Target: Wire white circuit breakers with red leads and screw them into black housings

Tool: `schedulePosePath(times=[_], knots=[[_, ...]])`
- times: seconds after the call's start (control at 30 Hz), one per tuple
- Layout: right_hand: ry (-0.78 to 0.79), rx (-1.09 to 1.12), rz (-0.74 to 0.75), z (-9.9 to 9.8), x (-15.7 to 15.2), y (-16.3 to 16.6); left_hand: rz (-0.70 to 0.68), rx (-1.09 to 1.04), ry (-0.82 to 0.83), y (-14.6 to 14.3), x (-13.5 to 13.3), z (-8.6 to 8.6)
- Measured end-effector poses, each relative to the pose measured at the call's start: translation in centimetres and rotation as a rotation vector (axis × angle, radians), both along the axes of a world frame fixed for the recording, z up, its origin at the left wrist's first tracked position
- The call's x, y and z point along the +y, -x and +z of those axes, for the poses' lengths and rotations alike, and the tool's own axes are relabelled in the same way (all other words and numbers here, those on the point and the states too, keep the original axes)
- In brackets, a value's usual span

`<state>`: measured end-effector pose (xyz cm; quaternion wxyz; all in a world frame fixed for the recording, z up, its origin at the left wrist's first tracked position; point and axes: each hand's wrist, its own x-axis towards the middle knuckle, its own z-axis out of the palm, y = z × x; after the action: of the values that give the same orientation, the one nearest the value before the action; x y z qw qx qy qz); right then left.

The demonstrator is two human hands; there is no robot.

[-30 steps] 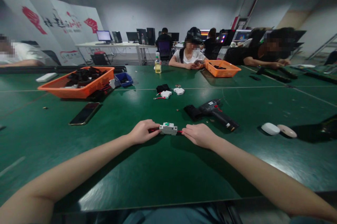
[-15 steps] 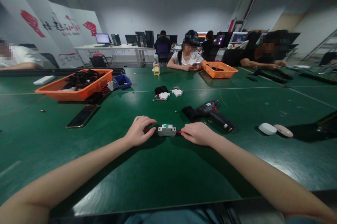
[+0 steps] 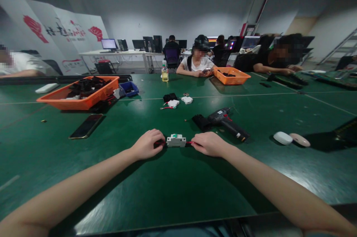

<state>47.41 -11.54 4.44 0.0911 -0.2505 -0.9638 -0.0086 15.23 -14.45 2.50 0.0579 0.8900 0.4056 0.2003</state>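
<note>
A white circuit breaker [image 3: 176, 141] with a green switch lies on the green table between my two hands. Red wires run out of its left and right ends. My left hand [image 3: 149, 144] is closed on the left wire, close beside the breaker. On the other side, my right hand [image 3: 208, 143] pinches the right red wire [image 3: 189, 142] between thumb and fingers. Behind my right hand lies a black cordless screwdriver [image 3: 227, 122]. Two more white breakers lie farther back, one with a red wire [image 3: 167, 108] attached.
Left of my hands are a phone [image 3: 87, 126], an orange basket [image 3: 80, 104] of black parts and a blue bin [image 3: 129, 89]. A white case [image 3: 282, 138] lies to the right. A bottle [image 3: 164, 72] and another orange basket [image 3: 232, 80] stand near people across the table.
My left hand's fingers have closed onto the left red wire; they were apart before. My right hand keeps its pinch on the other wire. The view has shifted slightly.
</note>
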Motion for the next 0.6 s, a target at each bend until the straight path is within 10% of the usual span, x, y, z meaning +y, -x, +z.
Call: schedulePosePath(times=[0.6], knots=[[-0.083,-0.039,-0.021,-0.33,0.71,-0.06,-0.036,0.059,-0.151,0.55,-0.38,-0.69]])
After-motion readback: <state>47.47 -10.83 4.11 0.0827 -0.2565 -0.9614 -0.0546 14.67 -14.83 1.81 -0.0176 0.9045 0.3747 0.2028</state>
